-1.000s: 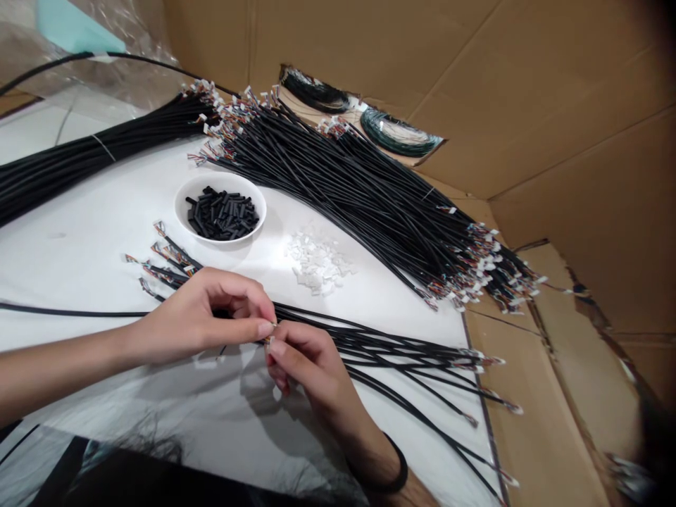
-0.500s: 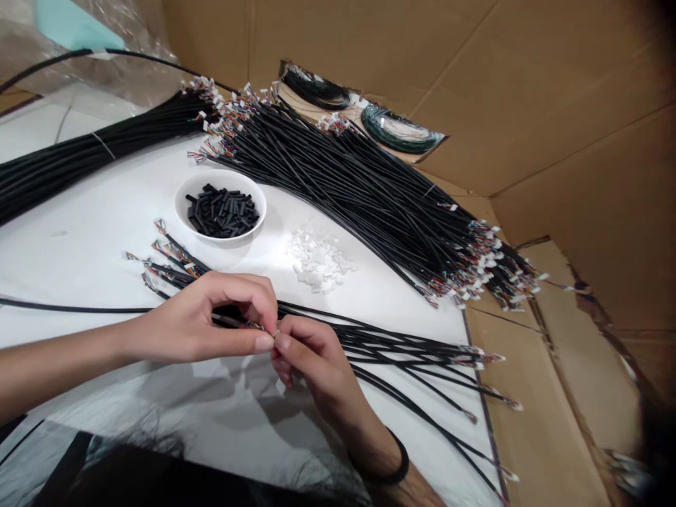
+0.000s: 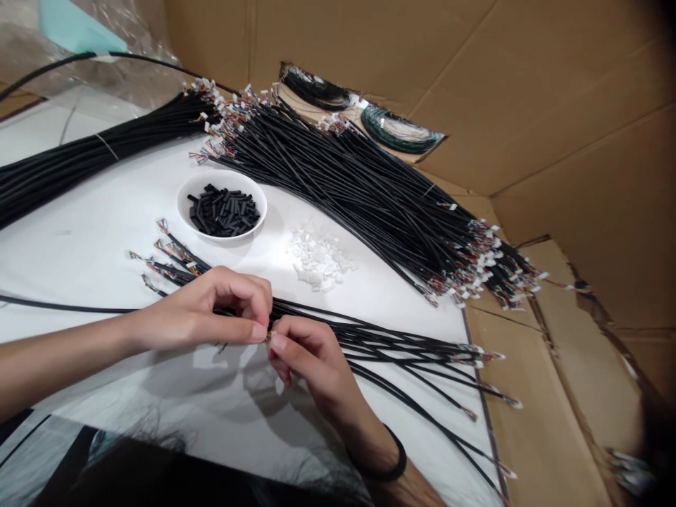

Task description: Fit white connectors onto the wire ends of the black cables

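Observation:
My left hand (image 3: pixel 211 313) and my right hand (image 3: pixel 303 355) meet fingertip to fingertip over the white table (image 3: pixel 79 246), both pinched closed. The left pinches the wire end of a thin black cable; the right pinches a tiny piece against it, too small to name. Beneath them lies a small bunch of black cables (image 3: pixel 401 348) with coloured wire ends. A white bowl (image 3: pixel 222 204) of short black tube pieces sits behind my left hand. A little heap of white plastic connectors (image 3: pixel 317 260) lies beyond my right hand.
A large fan of black cables with connector ends (image 3: pixel 359 190) crosses the back of the table. Another thick bundle (image 3: pixel 63 165) runs off left. Cardboard walls (image 3: pixel 554 105) enclose the back and right. Two coiled wire bundles (image 3: pixel 396 130) rest on a cardboard ledge.
Both hands stay pinched together at the same spot, shifting only slightly; the fingertips closed tighter half a second ago and have eased a little apart.

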A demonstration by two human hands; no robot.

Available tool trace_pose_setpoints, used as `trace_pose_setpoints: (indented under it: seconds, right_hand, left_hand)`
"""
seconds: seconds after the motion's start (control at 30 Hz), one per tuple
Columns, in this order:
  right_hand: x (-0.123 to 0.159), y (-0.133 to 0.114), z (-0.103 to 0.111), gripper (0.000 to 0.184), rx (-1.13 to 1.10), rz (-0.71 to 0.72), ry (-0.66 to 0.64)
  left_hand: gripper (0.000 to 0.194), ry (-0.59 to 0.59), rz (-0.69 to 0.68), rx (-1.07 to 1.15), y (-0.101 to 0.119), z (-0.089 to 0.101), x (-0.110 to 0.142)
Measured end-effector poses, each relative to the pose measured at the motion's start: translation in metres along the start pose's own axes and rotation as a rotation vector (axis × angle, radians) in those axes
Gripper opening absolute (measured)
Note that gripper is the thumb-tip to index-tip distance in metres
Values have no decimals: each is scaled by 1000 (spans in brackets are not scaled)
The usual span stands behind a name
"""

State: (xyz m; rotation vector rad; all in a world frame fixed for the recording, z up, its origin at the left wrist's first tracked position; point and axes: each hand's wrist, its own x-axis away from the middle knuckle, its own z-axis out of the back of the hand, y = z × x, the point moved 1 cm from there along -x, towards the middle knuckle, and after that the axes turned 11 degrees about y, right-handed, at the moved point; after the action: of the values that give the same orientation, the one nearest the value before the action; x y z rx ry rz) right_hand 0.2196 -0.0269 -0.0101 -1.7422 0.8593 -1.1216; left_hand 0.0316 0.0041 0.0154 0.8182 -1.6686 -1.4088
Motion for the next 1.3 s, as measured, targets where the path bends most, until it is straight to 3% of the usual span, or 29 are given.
trace_pose_setpoints:
  seconds: [0.17, 0.57, 0.67, 0.83, 0.93, 1.3]
  right_hand:
    - [0, -1, -2, 35, 30, -10, 7]
    - [-1, 4, 2, 31, -29, 24, -1]
    - [-2, 6, 2, 31, -89, 12, -7]
    - [-2, 7, -1, 30, -287, -92, -24]
    - [-1, 6, -4, 28, -387, -137, -16]
    - [-2, 10, -5, 29, -373, -41, -59]
  left_hand:
    - [22, 7, 68, 11, -3, -1, 1]
    - [29, -28, 56, -74, -7, -6, 0]
    - [22, -18, -55, -153, -5, -5, -1]
    - [11, 56, -481, -389, -3, -5, 1]
    - [11, 107, -625, -438, -2, -7, 4]
    - [11, 211, -684, -534, 0, -10, 13]
